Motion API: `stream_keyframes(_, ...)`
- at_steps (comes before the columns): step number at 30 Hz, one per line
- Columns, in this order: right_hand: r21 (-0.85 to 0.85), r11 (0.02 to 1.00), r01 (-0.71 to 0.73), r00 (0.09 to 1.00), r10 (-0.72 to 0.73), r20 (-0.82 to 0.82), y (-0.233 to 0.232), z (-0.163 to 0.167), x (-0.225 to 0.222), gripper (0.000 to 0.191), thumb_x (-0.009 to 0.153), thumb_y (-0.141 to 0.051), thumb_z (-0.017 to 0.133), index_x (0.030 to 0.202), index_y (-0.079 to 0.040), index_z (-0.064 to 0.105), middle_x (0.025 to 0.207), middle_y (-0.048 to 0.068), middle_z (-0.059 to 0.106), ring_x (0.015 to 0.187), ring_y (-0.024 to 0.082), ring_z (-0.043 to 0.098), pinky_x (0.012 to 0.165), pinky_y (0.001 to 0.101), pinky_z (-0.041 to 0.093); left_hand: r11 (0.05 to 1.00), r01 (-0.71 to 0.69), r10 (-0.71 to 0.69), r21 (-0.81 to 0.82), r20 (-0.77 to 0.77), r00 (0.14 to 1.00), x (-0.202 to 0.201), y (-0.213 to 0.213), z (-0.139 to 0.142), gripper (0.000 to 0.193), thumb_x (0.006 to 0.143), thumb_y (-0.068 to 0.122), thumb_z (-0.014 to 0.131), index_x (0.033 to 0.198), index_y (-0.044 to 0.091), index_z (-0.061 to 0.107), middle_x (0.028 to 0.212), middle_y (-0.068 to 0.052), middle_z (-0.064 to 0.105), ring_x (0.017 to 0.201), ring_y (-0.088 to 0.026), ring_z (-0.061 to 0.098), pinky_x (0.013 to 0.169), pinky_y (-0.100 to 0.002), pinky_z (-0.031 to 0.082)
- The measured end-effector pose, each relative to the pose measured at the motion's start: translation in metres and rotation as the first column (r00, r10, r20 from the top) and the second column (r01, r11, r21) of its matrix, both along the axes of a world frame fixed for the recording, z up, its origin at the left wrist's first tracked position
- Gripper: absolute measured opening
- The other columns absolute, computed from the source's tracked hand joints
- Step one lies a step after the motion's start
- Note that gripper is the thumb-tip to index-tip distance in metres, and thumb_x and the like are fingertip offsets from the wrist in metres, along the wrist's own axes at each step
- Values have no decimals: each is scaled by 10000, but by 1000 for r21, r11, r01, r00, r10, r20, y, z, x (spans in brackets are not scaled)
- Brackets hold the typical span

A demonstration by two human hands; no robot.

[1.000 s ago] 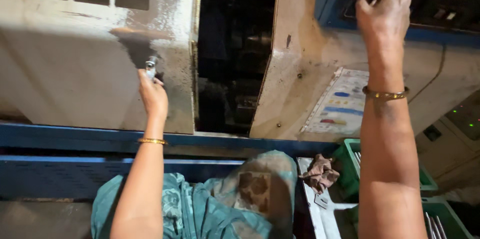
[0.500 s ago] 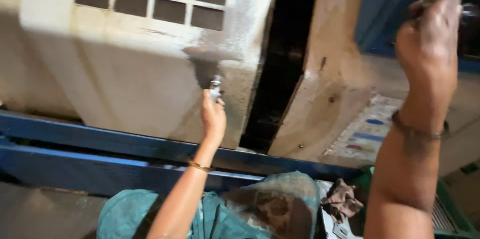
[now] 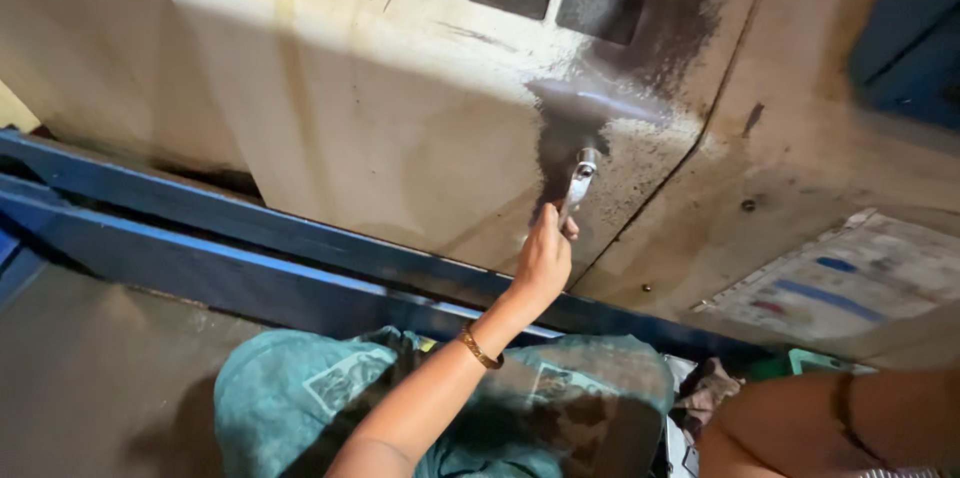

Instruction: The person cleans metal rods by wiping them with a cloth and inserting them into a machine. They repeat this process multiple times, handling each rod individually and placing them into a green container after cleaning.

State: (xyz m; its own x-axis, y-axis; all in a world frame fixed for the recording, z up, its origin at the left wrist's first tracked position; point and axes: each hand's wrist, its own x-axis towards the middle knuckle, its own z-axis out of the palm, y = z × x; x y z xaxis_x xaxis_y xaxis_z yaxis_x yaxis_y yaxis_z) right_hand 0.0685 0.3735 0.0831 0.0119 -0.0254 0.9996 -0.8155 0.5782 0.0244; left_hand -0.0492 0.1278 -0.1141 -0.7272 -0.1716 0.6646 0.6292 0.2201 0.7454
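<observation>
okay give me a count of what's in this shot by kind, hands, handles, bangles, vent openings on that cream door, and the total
Hands in view: 1, the left hand, gripping the metal handle
Metal handles: 1
Bangles: 1, the gold bangle on that wrist
Vent openings in the cream door: 5 showing, cut off by the picture's top edge
Stickers: 1, the label sticker on the panel at right
Total: 9

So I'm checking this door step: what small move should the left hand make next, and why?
Probably pull the handle sideways. The left hand already has its grip on that metal handle, at the smudged edge of the cream door, and no gap shows at the door's edge. The right hand is out of view.
</observation>
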Motion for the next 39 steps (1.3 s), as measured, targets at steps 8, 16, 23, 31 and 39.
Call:
stream_keyframes(8, -32, 973, -227, 879, 191, -437, -108, -71, 0, 326, 990, -53, 608, 1313, -12, 631, 971, 209, 687, 849, 311, 684, 745, 401, 532, 854, 174, -17, -491, 306, 952, 82, -115, -52, 743, 906, 48, 588, 1573, -5, 265, 1608, -327, 254, 1510, -487, 179, 1220, -483, 216)
stream_keyframes(16, 227, 780, -583, 205, -129, 970, -298, -221, -83, 359, 929, -105, 634, 1279, -31, 664, 863, 186, 744, 769, 253, 715, 724, 378, 540, 719, 558, -78, -414, 750, 657, 144, -250, -46, 511, 969, 368, 554, 1396, 86, 559, 1218, -180, 694, 1168, -372, 640, 978, -470, 498)
stream_keyframes(23, -175, 754, -633, 0, 227, 974, -315, -273, -113, 279, 1017, -92, 603, 1278, -1, 645, 975, 74, 699, 880, 158, 620, 786, 326, 534, 971, -95, 164, -217, 324, 932, 118, -255, -39, 441, 986, 262, 640, 1337, 5, 565, 1345, -194, 640, 1256, -383, 599, 1046, -455, 468)
stream_keyframes(31, -436, 619, -653, -86, 511, 855, -257, -321, -138, 229, 982, -8, 634, 1207, 0, 677, 1112, 79, 671, 1038, 181, 621, 916, 325, 519, 940, -217, 254, -265, 114, 960, 103, -187, -18, 335, 910, 236, 746, 1170, 32, 687, 1373, -133, 644, 1349, -360, 552, 1121, -474, 414)
stream_keyframes(39, -309, 594, -743, 70, 528, 846, -244, -322, -172, 161, 911, 31, 663, 1063, 17, 716, 1131, 137, 752, 997, 241, 738, 851, 332, 592, 871, -335, 350, -360, -23, 936, 60, -159, -23, 525, 758, 465, 872, 1054, 70, 691, 1324, -81, 669, 1361, -327, 553, 1168, -519, 372)
